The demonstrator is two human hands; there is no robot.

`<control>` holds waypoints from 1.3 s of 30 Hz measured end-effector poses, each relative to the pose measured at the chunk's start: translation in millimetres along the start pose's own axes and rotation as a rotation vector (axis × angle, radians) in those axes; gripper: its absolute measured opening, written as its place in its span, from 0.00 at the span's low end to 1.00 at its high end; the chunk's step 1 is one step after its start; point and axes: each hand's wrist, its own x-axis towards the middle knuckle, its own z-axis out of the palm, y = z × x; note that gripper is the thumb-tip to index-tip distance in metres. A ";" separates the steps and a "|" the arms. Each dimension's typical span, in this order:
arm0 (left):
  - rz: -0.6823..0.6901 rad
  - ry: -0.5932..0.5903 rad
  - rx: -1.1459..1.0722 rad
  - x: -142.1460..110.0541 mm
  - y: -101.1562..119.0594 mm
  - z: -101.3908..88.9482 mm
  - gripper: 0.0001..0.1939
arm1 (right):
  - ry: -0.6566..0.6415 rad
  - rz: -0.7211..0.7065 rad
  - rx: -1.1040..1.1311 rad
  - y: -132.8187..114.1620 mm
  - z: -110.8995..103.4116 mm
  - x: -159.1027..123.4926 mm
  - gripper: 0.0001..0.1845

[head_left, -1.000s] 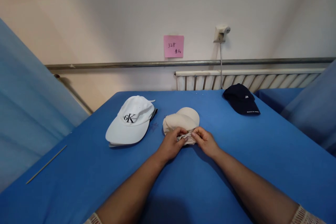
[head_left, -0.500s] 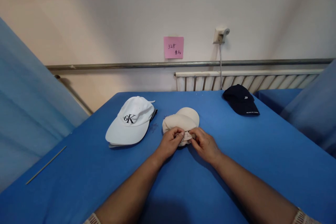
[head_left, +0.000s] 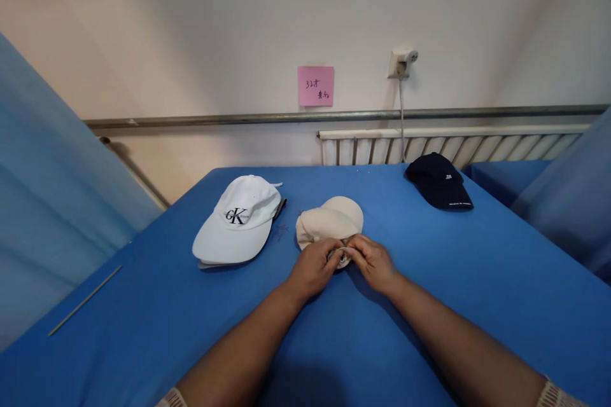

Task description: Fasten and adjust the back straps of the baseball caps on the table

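Drawn closer together than half a second ago, the person's bare left hand [head_left: 315, 266] and bare right hand [head_left: 376, 264] now nearly meet at the near edge of a beige cloth cap [head_left: 328, 222]. Thumbs and fingers of both hands are pinched on a fold of the fabric there; a small pale loop with something dark inside shows between them, too hidden to identify.

This cap rests near the middle of a bench covered in smooth blue cloth [head_left: 162, 311], its rounded brim pointing away from the person and its crown slumped and creased. It looks light and soft, not slippery or fragile; the crown probably gives under a touch, while the brim seems stiffer. The near edge offers a good place for a fingertip pinch, and the brim a firmer hold.

To the left sits a white cap with black lettering [head_left: 238, 219], a second edge showing under its brim. Farther off, toward the back right, lies a dark navy cap with small white lettering [head_left: 436, 181]. At far left is a thin straight stick [head_left: 84, 301]. Behind, a pink paper note [head_left: 316, 86] is stuck on a pale wall [head_left: 238, 32].
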 end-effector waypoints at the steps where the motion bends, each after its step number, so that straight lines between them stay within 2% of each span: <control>1: -0.004 0.001 0.013 0.1 0.2 -0.1 0.13 | 0.004 0.021 0.034 0.6 0.8 0.1 0.12; 9: -0.003 0.016 -0.089 0.1 -5.5 0.3 0.12 | 0.037 0.087 0.147 2.8 4.6 -1.6 0.12; 15: 0.090 0.107 0.068 -0.9 -5.6 1.6 0.13 | 0.007 0.211 0.191 8.4 5.7 -1.3 0.11; 18: 0.151 0.108 0.104 -1.0 -4.2 0.2 0.11 | -0.037 0.197 0.198 8.8 3.7 -1.1 0.10; 21: 0.172 0.095 0.110 -1.1 -4.0 -1.2 0.11 | -0.024 0.184 0.158 6.4 2.5 -1.6 0.09; 24: 0.166 0.077 0.092 -1.5 -4.3 -2.1 0.10 | 0.017 0.159 0.156 4.2 2.4 -2.0 0.08; 28: 0.117 0.060 0.049 -2.1 -4.2 -2.5 0.07 | 0.038 0.138 0.263 4.2 2.3 -1.6 0.09; 32: 0.080 0.108 0.079 -2.8 -4.8 -1.8 0.08 | 0.041 0.119 0.354 4.4 3.9 -0.9 0.09; 39: 0.163 0.204 0.089 -4.4 -9.5 1.5 0.08 | 0.035 0.143 0.475 6.6 7.4 -0.9 0.09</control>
